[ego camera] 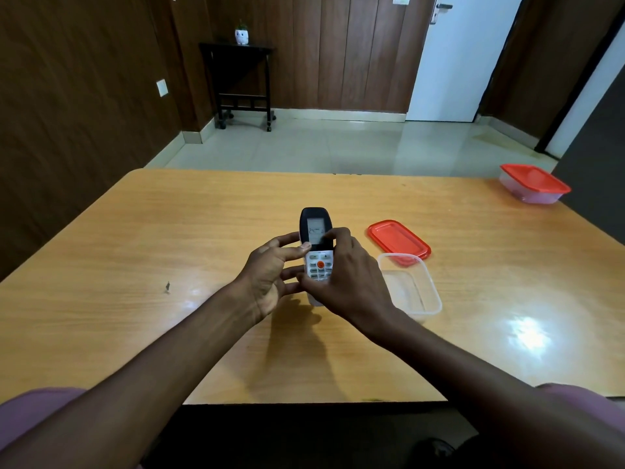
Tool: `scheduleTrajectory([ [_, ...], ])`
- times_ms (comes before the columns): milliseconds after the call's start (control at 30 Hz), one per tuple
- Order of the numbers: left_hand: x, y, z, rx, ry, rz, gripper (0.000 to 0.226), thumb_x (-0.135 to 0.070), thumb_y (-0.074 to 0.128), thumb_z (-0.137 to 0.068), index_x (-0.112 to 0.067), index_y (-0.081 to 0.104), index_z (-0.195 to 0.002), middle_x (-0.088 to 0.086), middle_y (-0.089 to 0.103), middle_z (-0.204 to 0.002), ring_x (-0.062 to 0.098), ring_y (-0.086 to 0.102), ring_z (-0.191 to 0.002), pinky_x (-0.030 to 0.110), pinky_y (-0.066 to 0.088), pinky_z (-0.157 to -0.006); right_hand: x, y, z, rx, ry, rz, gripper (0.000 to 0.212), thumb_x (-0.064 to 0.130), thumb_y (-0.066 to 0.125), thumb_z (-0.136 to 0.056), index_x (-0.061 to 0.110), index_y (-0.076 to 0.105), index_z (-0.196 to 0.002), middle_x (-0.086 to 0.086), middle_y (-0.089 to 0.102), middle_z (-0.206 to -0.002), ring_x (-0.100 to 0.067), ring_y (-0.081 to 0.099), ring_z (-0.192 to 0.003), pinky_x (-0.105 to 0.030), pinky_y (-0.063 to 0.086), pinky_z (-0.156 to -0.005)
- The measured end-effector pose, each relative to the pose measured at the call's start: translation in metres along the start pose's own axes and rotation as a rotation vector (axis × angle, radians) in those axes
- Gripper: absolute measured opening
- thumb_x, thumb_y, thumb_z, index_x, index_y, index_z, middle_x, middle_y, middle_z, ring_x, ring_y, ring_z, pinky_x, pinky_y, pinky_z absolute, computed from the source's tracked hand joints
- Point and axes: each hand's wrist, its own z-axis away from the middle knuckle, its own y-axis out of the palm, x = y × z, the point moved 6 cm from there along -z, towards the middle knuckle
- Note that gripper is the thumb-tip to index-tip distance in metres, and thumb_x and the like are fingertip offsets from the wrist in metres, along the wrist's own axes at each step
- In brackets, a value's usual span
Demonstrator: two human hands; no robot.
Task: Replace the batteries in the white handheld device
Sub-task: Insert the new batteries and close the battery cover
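The worktop (169, 231) is a warm orange-tan with fine wood grain. The handheld device (318, 252) is white below with grey buttons and one orange button, black around its pale grey screen. A red lid (399, 240) lies by a clear container (411, 289), and another clear tub wears a red lid (534, 179).

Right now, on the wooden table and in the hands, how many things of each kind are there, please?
Remote control, held in both hands: 1
Loose red lid: 1
Open clear container, without lid: 1
Closed clear container with red lid, far right corner: 1
Total: 4
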Motion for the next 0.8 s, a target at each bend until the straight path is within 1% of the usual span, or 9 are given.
scheduleTrajectory([
  [133, 0.000, 0.000, -0.001, -0.011, -0.003, 0.000, 0.033, -0.008, 0.071, -0.088, -0.017, 0.066, -0.118, 0.006, 0.076, -0.088, 0.018, 0.072, -0.063, 0.031, 0.056, -0.052, 0.000, -0.001, 0.000, 0.000, 0.014, -0.006, 0.069, 0.047, 0.076, -0.076, 0.017, 0.043, -0.129, -0.004, 0.062, -0.114, -0.022, 0.066, -0.087, -0.031, 0.052, -0.063],
  [267, 0.001, 0.001, -0.001, -0.019, -0.013, -0.011, 0.033, -0.009, 0.072, -0.088, -0.018, 0.066, -0.118, 0.007, 0.076, -0.093, 0.017, 0.072, -0.063, 0.031, 0.057, -0.055, -0.001, 0.001, 0.000, 0.003, 0.028, -0.011, 0.069, 0.047, 0.076, -0.076, 0.017, 0.043, -0.128, -0.003, 0.062, -0.112, -0.021, 0.066, -0.086, -0.027, 0.047, -0.060],
  [400, -0.001, 0.002, 0.001, -0.023, -0.005, -0.068, 0.028, -0.015, 0.071, -0.089, -0.018, 0.067, -0.117, 0.005, 0.075, -0.096, 0.019, 0.071, -0.071, 0.031, 0.056, -0.058, -0.005, 0.002, -0.002, 0.024, 0.075, -0.039, 0.064, 0.044, 0.075, -0.073, 0.019, 0.045, -0.124, -0.002, 0.065, -0.105, -0.021, 0.065, -0.085, -0.034, 0.052, -0.065],
  [467, -0.003, -0.001, -0.002, -0.044, 0.018, -0.145, 0.022, -0.018, 0.067, -0.092, -0.017, 0.069, -0.115, 0.006, 0.076, -0.098, 0.021, 0.072, -0.078, 0.035, 0.059, -0.068, -0.008, 0.002, -0.006, 0.032, 0.107, -0.039, 0.062, 0.044, 0.075, -0.070, 0.020, 0.048, -0.120, -0.002, 0.067, -0.100, -0.023, 0.066, -0.085, -0.036, 0.054, -0.067],
  [533, -0.007, -0.008, -0.006, -0.112, 0.084, -0.315, 0.018, -0.021, 0.062, -0.096, -0.019, 0.071, -0.112, 0.009, 0.075, -0.105, 0.025, 0.072, -0.089, 0.043, 0.060, -0.084, -0.012, -0.001, -0.014, 0.029, 0.141, -0.015, 0.061, 0.046, 0.075, -0.067, 0.020, 0.052, -0.118, -0.002, 0.070, -0.097, -0.024, 0.066, -0.084, -0.037, 0.054, -0.067],
  [567, -0.010, -0.012, -0.007, -0.154, 0.142, -0.468, 0.018, -0.023, 0.062, -0.096, -0.022, 0.071, -0.111, 0.007, 0.074, -0.107, 0.026, 0.070, -0.096, 0.044, 0.059, -0.089, -0.015, -0.003, -0.019, 0.026, 0.159, 0.006, 0.062, 0.046, 0.075, -0.067, 0.020, 0.054, -0.119, -0.003, 0.072, -0.097, -0.024, 0.067, -0.085, -0.035, 0.053, -0.067],
  [633, -0.016, -0.012, -0.006, -0.194, 0.284, -0.855, 0.023, -0.026, 0.064, -0.095, -0.026, 0.069, -0.117, 0.001, 0.070, -0.113, 0.022, 0.065, -0.106, 0.035, 0.054, -0.087, -0.024, -0.007, -0.032, 0.031, 0.208, 0.048, 0.061, 0.045, 0.076, -0.068, 0.019, 0.059, -0.121, -0.004, 0.073, -0.100, -0.025, 0.067, -0.087, -0.033, 0.051, -0.067],
  [700, -0.015, -0.005, -0.006, -0.166, 0.354, -1.197, 0.033, -0.028, 0.065, -0.094, -0.025, 0.064, -0.127, 0.001, 0.061, -0.127, 0.020, 0.058, -0.115, 0.030, 0.045, -0.085, -0.037, -0.010, -0.047, 0.050, 0.264, 0.083, 0.056, 0.044, 0.075, -0.070, 0.017, 0.064, -0.118, -0.005, 0.073, -0.099, -0.026, 0.067, -0.089, -0.031, 0.046, -0.064],
  [800, -0.003, -0.002, -0.010, -0.093, 0.301, -1.423, 0.041, -0.034, 0.065, -0.092, -0.026, 0.059, -0.132, 0.000, 0.051, -0.135, 0.020, 0.052, -0.122, 0.032, 0.045, -0.091, -0.056, -0.006, -0.071, 0.082, 0.315, 0.177, 0.045, 0.044, 0.073, -0.070, 0.014, 0.070, -0.104, -0.008, 0.072, -0.094, -0.029, 0.065, -0.082, -0.028, 0.036, -0.058],
])
